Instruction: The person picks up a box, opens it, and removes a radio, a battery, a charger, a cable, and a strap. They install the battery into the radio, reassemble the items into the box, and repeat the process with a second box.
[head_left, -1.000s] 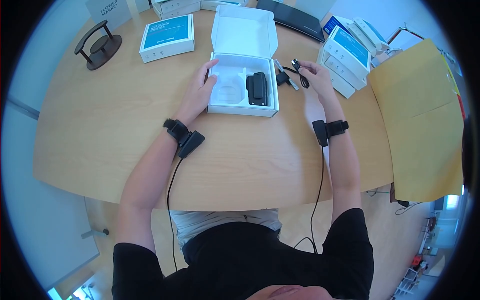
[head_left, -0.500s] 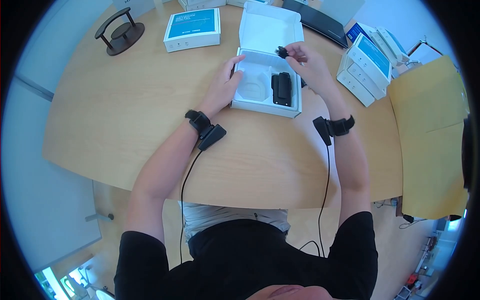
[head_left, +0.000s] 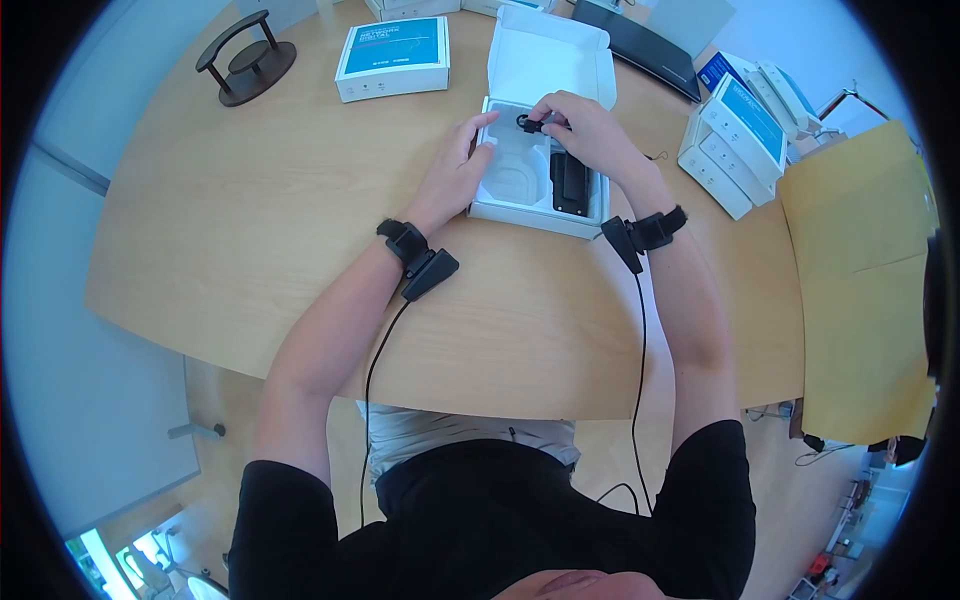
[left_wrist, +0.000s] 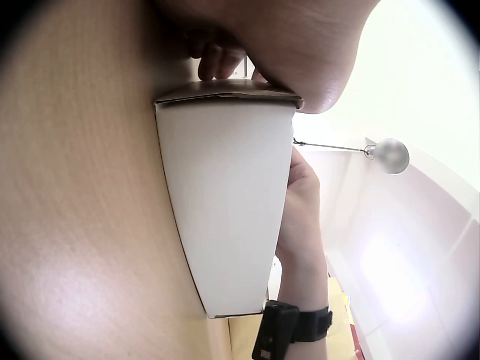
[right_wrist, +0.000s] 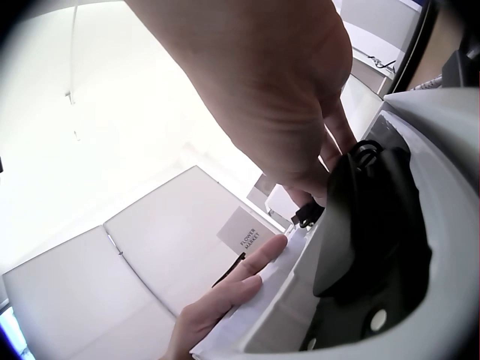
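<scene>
The left hand (head_left: 452, 178) grips the left wall of an open white box (head_left: 535, 222), its thumb at the rim. Over the box's upper compartment, the right hand (head_left: 592, 135) pinches a bundled black cable (head_left: 530, 124). A black device (head_left: 570, 188) lies in the right compartment, partly under that hand. The right wrist view shows the cable's plug (right_wrist: 306, 216) below the right hand (right_wrist: 262, 90) and the left hand (right_wrist: 214, 307) along the box edge. In the left wrist view, the box's white side (left_wrist: 225, 202) hides most left fingertips.
A closed teal-and-white box (head_left: 395, 60) and a dark wooden stand (head_left: 255, 72) are at the back left. Behind the open lid lies a black flat case (head_left: 640, 50). Several stacked boxes (head_left: 735, 145) stand at the right, beside a yellow sheet (head_left: 855, 280).
The right hand has lifted the black cable from right of the box and moved it left over the compartments. The left hand keeps its hold on the box. The head view has shifted.
</scene>
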